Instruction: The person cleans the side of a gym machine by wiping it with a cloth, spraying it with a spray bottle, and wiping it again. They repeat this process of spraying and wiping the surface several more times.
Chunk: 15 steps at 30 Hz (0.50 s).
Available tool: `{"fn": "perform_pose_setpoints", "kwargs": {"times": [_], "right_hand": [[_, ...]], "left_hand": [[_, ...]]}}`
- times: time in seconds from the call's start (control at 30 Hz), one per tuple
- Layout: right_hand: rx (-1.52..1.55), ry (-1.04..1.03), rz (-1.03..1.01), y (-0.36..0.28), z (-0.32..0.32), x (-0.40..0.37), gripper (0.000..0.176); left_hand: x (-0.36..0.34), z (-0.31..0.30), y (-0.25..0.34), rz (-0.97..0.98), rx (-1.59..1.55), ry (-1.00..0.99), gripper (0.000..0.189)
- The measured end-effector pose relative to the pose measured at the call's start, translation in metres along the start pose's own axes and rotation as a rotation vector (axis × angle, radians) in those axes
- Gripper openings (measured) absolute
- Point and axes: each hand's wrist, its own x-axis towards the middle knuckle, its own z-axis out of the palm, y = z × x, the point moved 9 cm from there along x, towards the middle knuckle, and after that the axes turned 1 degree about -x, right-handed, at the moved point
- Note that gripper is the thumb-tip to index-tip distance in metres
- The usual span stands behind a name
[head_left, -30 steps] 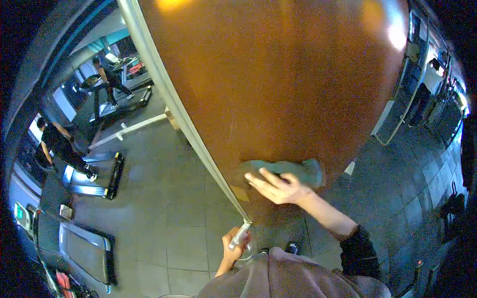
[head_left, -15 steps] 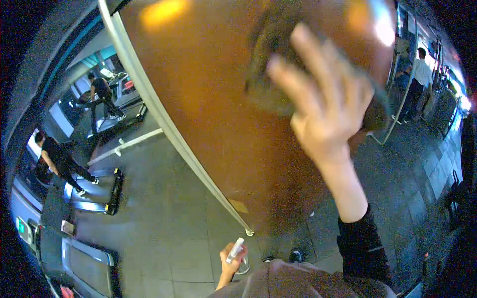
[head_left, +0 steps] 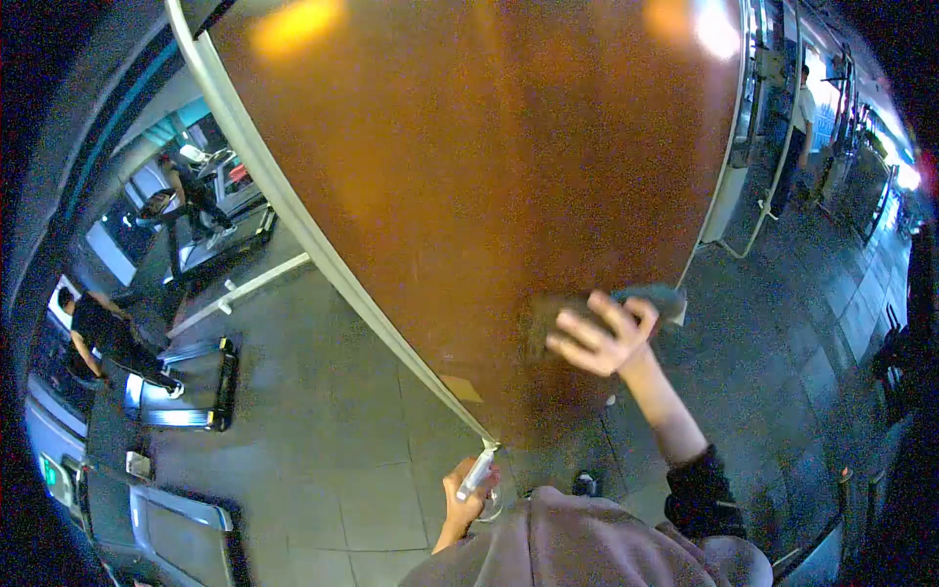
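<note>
A large, glossy brown panel (head_left: 469, 225) with a pale metal edge fills the middle of the view. Against its lower right part lies my right hand (head_left: 608, 338), fingers spread over a dark teal cloth (head_left: 653, 293) that sticks out past the hand. Motion blurs the cloth's left side. My left hand (head_left: 465, 492) is closed around a small white object (head_left: 476, 474), close to the panel's bottom corner; its lower part is hard to make out. A yellowish patch (head_left: 460, 388) shows near the panel's lower left edge.
Two people (head_left: 103, 328) (head_left: 196, 196) are on treadmills at the left. Another unused treadmill (head_left: 181, 533) is at the lower left. A person in a white top (head_left: 804, 117) stands at the far right. Dark floor tiles (head_left: 342, 489) surround the panel; a white bar (head_left: 240, 291) extends from its left edge.
My right hand and the cloth have moved down the panel, away from its upper right part. My left hand has shifted slightly right. The view has shifted a little.
</note>
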Motion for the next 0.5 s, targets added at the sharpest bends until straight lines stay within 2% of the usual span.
{"fn": "perform_pose_setpoints", "kwargs": {"times": [0.07, 0.1, 0.17, 0.27, 0.33, 0.4, 0.47, 0.5], "right_hand": [[-0.095, 0.172, 0.076, 0.045, -0.014, 0.053, 0.019], [-0.125, 0.223, 0.220, 0.075, -0.022, 0.083, 0.020], [-0.156, 0.424, 0.297, 0.133, -0.032, 0.135, 0.029], [-0.151, 0.562, 0.249, 0.169, -0.048, 0.197, 0.043], [-0.136, 0.608, 0.096, 0.164, -0.052, 0.207, 0.037], [-0.149, 0.275, 0.358, 0.144, -0.037, 0.178, 0.051], [-0.130, 0.267, 0.241, 0.100, -0.026, 0.143, 0.038], [-0.116, 0.161, 0.261, 0.084, -0.014, 0.114, 0.027]], "left_hand": [[-0.002, -0.001, -0.004, -0.067, -0.017, 0.000, 0.013], [-0.003, -0.001, -0.005, -0.064, -0.017, 0.002, 0.013], [-0.008, -0.005, -0.006, -0.058, 0.006, 0.041, 0.012], [-0.012, -0.007, -0.007, -0.158, -0.032, 0.060, 0.012], [-0.010, -0.009, -0.010, -0.145, -0.015, 0.062, 0.011], [-0.010, -0.007, -0.011, -0.138, -0.007, 0.062, 0.010], [-0.008, -0.007, -0.002, -0.078, 0.042, 0.073, 0.009], [-0.007, -0.008, -0.003, -0.085, 0.043, 0.066, 0.009]]}}
